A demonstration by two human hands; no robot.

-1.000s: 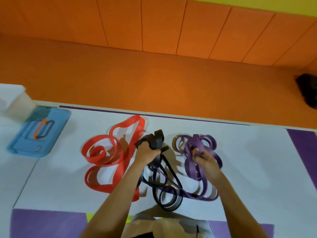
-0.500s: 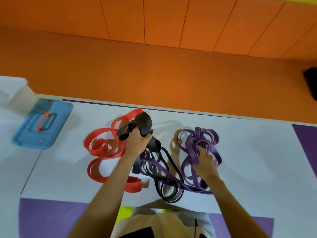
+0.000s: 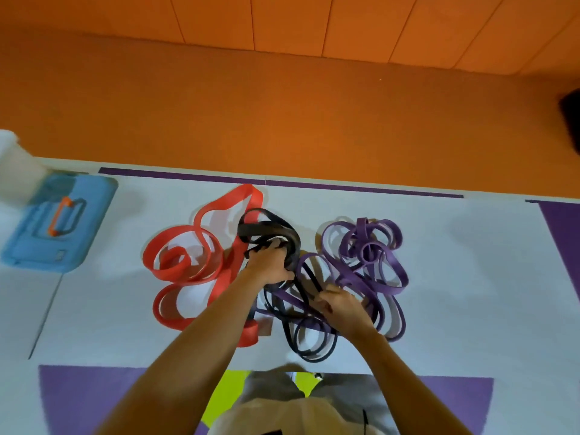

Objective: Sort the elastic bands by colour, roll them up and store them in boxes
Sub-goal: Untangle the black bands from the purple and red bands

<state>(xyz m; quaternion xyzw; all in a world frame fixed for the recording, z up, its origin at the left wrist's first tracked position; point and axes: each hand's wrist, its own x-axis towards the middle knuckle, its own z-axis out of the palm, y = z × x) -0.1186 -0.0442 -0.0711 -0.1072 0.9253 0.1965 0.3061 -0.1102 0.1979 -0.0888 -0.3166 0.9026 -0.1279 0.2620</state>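
- Black bands (image 3: 314, 353): taken as the landmark. A tangle of narrow and wide loops in the middle of the white mat (image 3: 470, 277), with the narrow loops nearest the person.
- Right hand (image 3: 342, 309): at the right side of the black bands. Its fingers are curled round thin strands where black and purple cross; which strand it grips cannot be told.
- Left hand (image 3: 270, 265): on the far part of the black bands, fingers closed tight on a bunched wide black loop.
- Red band (image 3: 188, 265): just left of the black bands. Broad loose coils lie on the mat, and its right edge touches the black loops.
- Purple bands (image 3: 370, 246): just right of the black bands. A pile of loops, with some strands interlaced with the black ones.
- Blue case (image 3: 59, 224): well to the left of the black bands, lying flat, with an orange handle on top.
- Orange floor (image 3: 282, 120): beyond the black bands, past the mat's far edge.
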